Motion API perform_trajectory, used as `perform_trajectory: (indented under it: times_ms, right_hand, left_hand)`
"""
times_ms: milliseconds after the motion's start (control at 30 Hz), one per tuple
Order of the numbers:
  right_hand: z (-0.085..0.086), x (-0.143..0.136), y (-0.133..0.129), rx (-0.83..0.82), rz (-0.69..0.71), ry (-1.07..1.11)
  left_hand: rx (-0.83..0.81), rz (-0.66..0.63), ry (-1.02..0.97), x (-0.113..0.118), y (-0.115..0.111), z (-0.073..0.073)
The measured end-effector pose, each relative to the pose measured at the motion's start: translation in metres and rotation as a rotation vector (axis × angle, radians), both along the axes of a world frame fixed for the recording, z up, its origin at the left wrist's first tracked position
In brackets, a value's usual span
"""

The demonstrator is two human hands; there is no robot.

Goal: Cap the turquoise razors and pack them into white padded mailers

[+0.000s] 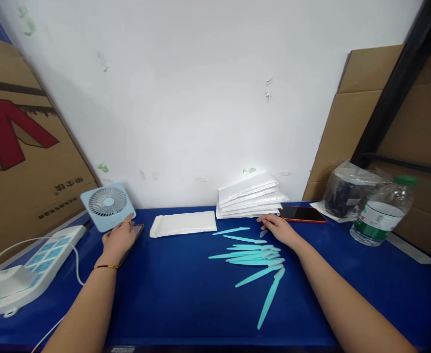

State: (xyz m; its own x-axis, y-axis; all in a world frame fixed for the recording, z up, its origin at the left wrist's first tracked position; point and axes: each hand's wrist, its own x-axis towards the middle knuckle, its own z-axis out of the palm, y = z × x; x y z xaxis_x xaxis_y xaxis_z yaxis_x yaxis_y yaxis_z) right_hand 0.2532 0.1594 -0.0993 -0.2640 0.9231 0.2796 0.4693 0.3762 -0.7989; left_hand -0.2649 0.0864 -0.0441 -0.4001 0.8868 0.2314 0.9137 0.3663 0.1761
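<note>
My left hand [119, 239] rests on a dark phone [137, 233] beside the light blue fan [108, 202]; its fingers are loosely apart, nothing gripped. At the right, my right hand [276, 228] lies near the table top, fingers bent, just above the fan-shaped spread of several turquoise plastic knives [254, 255]. A small clear piece [263, 234] lies under its fingertips; whether they pinch it is too small to tell. One white padded envelope [184, 224] lies flat between my hands. Behind my right hand stands a stack of several white padded envelopes [251, 196].
A white power strip [53, 260] with a plugged-in charger and cable is at the left. An orange-edged phone [302, 214], a plastic-wrapped dark object [342, 196] and a green-capped bottle [380, 215] stand at the right. The wall [186, 98] rises behind the blue table [186, 299].
</note>
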Motion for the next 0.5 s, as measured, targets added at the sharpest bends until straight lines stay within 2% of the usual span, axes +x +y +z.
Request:
perform_trajectory:
  times_ms: [200, 300, 367, 433, 500]
  right_hand:
    - [-0.005, 0.003, 0.003, -0.02, 0.025, 0.002]
    - [0.0, 0.004, 0.0, 0.004, 0.006, -0.024]
    - [0.008, 0.005, -0.004, 0.079, -0.003, -0.084]
    - [0.017, 0.008, -0.01, 0.139, 0.011, -0.183]
    - [0.025, 0.011, -0.017, 0.143, 0.037, -0.279]
  left_hand:
    - [-0.082, 0.028, 0.038, -0.002, -0.012, -0.004]
    - [-0.007, 0.026, 0.041, 0.008, -0.014, 0.005]
    - [0.071, 0.001, 0.049, 0.024, -0.013, 0.014]
    - [0.125, -0.131, 0.014, 0.053, -0.009, 0.02]
    - [0.139, -0.411, -0.095, 0.093, -0.004, 0.023]
